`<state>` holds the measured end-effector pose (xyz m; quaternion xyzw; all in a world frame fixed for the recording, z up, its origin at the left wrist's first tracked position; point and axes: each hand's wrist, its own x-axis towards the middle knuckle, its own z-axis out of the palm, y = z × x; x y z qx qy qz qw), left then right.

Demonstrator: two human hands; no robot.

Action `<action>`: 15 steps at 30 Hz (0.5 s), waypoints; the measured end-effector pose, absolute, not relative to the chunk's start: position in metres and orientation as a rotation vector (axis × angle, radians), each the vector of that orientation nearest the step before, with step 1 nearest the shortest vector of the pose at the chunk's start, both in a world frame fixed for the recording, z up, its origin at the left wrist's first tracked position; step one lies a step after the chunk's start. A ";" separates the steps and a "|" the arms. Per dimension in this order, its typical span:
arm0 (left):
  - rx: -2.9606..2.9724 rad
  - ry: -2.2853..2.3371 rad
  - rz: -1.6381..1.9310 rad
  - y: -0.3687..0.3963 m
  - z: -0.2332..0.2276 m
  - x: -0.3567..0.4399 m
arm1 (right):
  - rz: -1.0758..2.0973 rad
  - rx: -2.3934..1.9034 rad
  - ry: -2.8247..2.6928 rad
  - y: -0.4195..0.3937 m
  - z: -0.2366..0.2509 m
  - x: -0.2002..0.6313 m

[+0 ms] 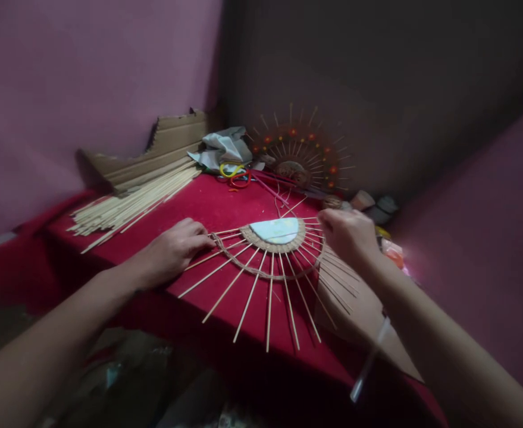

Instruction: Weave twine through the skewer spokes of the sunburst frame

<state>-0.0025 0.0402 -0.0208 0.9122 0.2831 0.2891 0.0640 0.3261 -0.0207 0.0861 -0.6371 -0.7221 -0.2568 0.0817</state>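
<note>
So the fan-shaped stick frame (279,232) is sitting near the front edge of the red-covered table (185,202), right between the two hands, with its sticks poking out past the edge. The left hand (176,249) is pinching the twine (257,273) at the frame's left side, and its knuckles are covering a few stick ends. The right hand (350,229) is closing its fingertips on the frame's right edge, but I can't tell if they're gripping a stick, the twine or both. The twine is arching across the sticks, and the thumb on that side is hard to make out.

The right forearm is hiding part of the brown sheet (354,321) and a clear rod (370,359). Behind, the yellow and red scissors (238,175) are lying with blades I can't make out. A second, decorated fan (294,169) is fading into the gloom, and the stick bundle (138,205) is disappearing partly under torn cardboard (154,154). Stuff below the table is blurring into shadow.
</note>
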 end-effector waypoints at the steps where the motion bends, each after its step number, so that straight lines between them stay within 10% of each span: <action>1: 2.755 0.855 0.868 0.040 -0.021 -0.003 | -0.800 -1.986 -2.024 -0.010 0.087 0.345; 15: 2.790 0.803 0.890 0.044 -0.026 -0.005 | -0.042 -2.180 -1.256 0.040 0.065 0.480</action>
